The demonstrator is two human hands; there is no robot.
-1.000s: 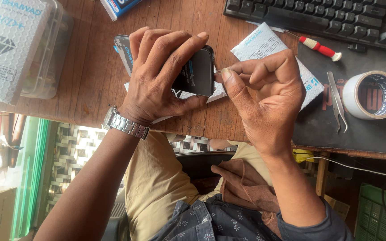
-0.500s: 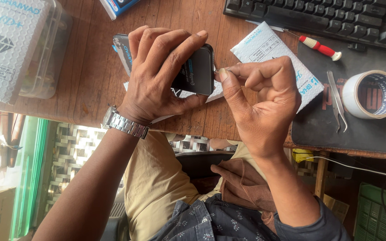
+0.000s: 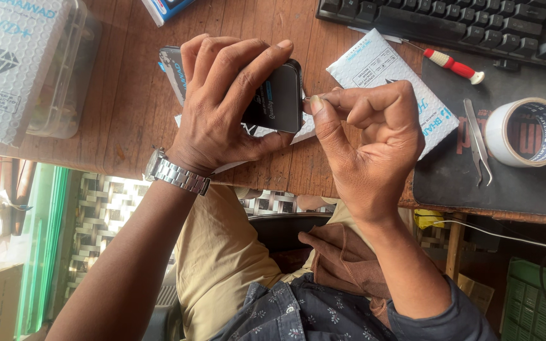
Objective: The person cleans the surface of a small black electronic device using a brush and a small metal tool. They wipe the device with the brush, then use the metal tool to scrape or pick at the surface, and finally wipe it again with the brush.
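My left hand [image 3: 225,104] grips a small black phone [image 3: 279,101] from above, fingers wrapped over its back, above the wooden desk [image 3: 127,107]. A metal watch [image 3: 175,173] sits on that wrist. My right hand [image 3: 368,142] is pinched, thumb and forefinger pressed together on something tiny at the phone's right edge; what it holds is too small to make out. A white bubble-wrap envelope [image 3: 374,63] lies flat under and behind the right hand.
A black keyboard [image 3: 462,22] runs along the top. A red-handled screwdriver [image 3: 453,64], tweezers [image 3: 478,142] and a tape roll [image 3: 526,132] lie on a dark mat [image 3: 475,183] at right. A clear plastic box [image 3: 64,76] stands top left.
My right hand has shifted slightly left and closer to the phone's edge, pinch tightened. The left hand keeps the phone in the same grip.
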